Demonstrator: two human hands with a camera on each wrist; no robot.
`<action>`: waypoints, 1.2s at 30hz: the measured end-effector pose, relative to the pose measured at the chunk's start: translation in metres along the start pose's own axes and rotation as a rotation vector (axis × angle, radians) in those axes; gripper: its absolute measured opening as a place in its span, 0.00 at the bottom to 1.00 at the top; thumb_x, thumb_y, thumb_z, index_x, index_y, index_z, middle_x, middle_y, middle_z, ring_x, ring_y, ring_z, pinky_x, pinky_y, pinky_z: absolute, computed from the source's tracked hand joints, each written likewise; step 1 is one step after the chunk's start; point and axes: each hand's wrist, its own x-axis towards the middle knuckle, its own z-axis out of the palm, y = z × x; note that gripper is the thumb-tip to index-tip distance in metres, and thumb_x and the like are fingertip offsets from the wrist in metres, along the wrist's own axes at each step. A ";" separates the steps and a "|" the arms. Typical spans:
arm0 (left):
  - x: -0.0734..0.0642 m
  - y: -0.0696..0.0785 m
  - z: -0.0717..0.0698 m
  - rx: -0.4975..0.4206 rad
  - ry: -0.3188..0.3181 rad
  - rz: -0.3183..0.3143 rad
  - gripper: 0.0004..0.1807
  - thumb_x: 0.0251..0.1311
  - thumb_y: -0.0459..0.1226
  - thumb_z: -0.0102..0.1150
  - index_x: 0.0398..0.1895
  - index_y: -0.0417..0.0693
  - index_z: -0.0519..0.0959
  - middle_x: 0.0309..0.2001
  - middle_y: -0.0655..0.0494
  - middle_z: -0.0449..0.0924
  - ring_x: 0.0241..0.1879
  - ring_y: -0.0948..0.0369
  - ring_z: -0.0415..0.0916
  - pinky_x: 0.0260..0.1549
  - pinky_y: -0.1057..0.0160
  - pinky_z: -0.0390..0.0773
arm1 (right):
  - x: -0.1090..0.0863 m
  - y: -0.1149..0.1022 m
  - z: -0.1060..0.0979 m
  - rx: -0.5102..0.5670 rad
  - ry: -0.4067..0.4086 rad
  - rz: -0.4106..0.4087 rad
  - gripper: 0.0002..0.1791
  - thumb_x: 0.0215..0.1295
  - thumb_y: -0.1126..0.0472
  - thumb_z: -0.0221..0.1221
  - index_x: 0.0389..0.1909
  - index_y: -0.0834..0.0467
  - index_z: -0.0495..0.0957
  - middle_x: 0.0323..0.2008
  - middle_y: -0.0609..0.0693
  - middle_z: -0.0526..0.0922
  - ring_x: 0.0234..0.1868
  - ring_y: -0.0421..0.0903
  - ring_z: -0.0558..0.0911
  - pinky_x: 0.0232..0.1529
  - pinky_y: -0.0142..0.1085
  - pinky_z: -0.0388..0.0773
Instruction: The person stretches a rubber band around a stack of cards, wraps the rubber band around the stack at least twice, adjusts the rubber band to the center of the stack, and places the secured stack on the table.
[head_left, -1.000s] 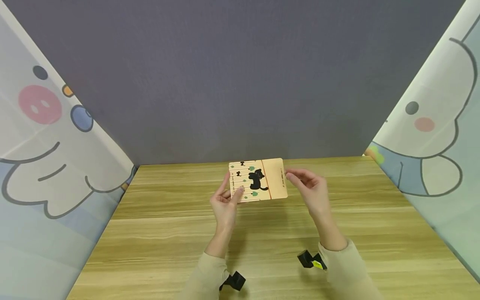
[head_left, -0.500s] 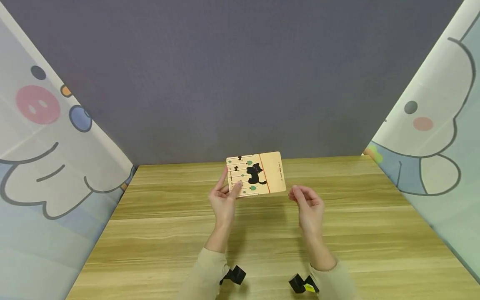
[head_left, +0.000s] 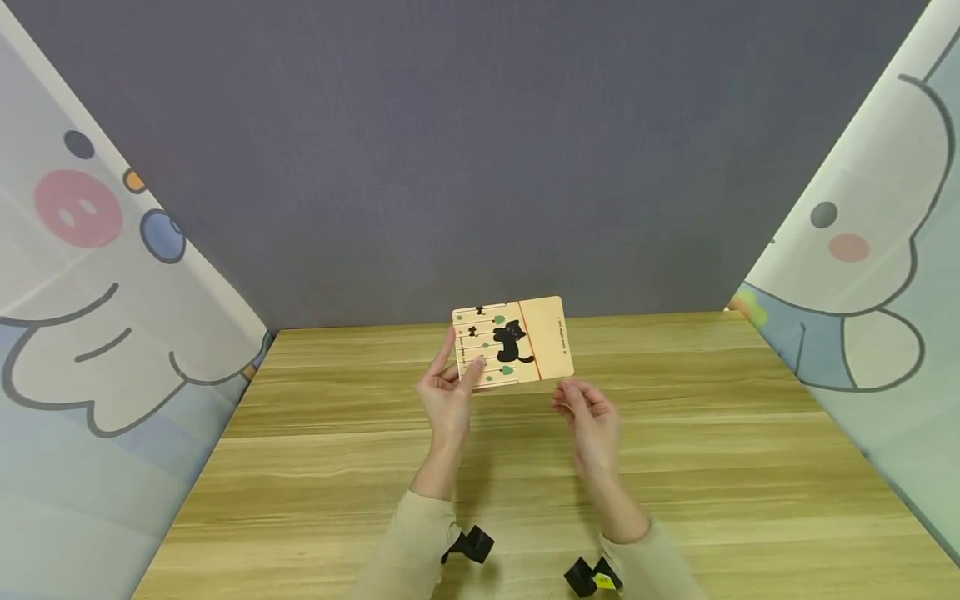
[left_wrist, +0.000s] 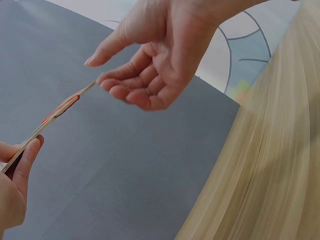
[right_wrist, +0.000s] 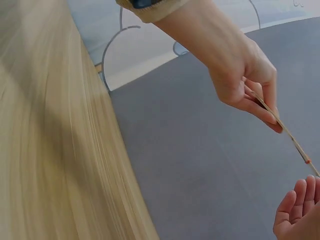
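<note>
My left hand grips the left end of a thin cream booklet, thumb on the printed face and fingers behind. A black cat, green leaves and a red line show on it; its right end is plain. It is raised above the table, tilted toward the head camera. In the left wrist view the booklet appears edge-on and layered, red around its middle. My right hand is just below its lower right corner, fingers loosely bent and thumb apart. Whether a fingertip touches the edge, I cannot tell.
A wood-grain table lies under both hands. Behind it stands a grey panel. Cartoon-printed cloth walls close in the left and right sides. Black wrist mounts stick out by both sleeves.
My right hand has dropped from the booklet's right edge, moving down and left to below its corner. My left hand has raised the booklet slightly.
</note>
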 end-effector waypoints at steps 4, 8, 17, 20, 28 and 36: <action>0.000 0.010 0.007 -0.003 -0.018 0.022 0.32 0.44 0.25 0.63 0.58 0.43 0.68 0.23 0.42 0.80 0.08 0.65 0.67 0.03 0.73 0.58 | 0.001 0.006 0.007 0.000 0.004 0.059 0.17 0.59 0.61 0.57 0.40 0.73 0.73 0.40 0.71 0.74 0.38 0.56 0.77 0.39 0.44 0.78; -0.005 0.038 0.025 0.035 -0.004 0.017 0.30 0.44 0.25 0.63 0.56 0.42 0.70 0.21 0.41 0.79 0.06 0.66 0.61 0.03 0.74 0.56 | 0.004 0.015 0.010 -0.002 0.008 0.090 0.18 0.58 0.59 0.57 0.41 0.72 0.73 0.36 0.66 0.77 0.37 0.57 0.77 0.39 0.44 0.78; -0.007 0.014 0.014 0.037 -0.035 0.024 0.33 0.45 0.22 0.61 0.59 0.41 0.67 0.19 0.43 0.80 0.05 0.66 0.58 0.02 0.73 0.55 | 0.006 0.020 0.017 -0.014 0.023 0.091 0.18 0.57 0.59 0.59 0.38 0.73 0.74 0.33 0.66 0.78 0.32 0.56 0.78 0.36 0.43 0.79; -0.006 0.009 0.012 0.030 -0.049 0.049 0.32 0.46 0.23 0.60 0.59 0.40 0.66 0.22 0.43 0.80 0.07 0.67 0.63 0.03 0.74 0.58 | 0.006 0.020 0.018 -0.023 0.015 0.077 0.17 0.57 0.60 0.59 0.36 0.73 0.75 0.32 0.67 0.78 0.31 0.57 0.79 0.35 0.45 0.79; -0.011 0.048 0.035 0.055 -0.014 0.033 0.29 0.45 0.28 0.65 0.55 0.44 0.71 0.25 0.41 0.80 0.16 0.67 0.75 0.12 0.76 0.72 | 0.005 0.016 0.018 -0.042 -0.043 0.141 0.15 0.54 0.62 0.61 0.35 0.72 0.76 0.31 0.66 0.80 0.30 0.57 0.80 0.34 0.48 0.79; -0.016 0.055 0.040 0.128 0.010 -0.040 0.30 0.44 0.24 0.62 0.56 0.39 0.69 0.24 0.36 0.79 0.14 0.67 0.73 0.11 0.75 0.73 | -0.001 -0.007 0.026 -0.084 -0.176 0.218 0.13 0.60 0.62 0.56 0.39 0.68 0.77 0.30 0.60 0.82 0.30 0.53 0.81 0.36 0.46 0.79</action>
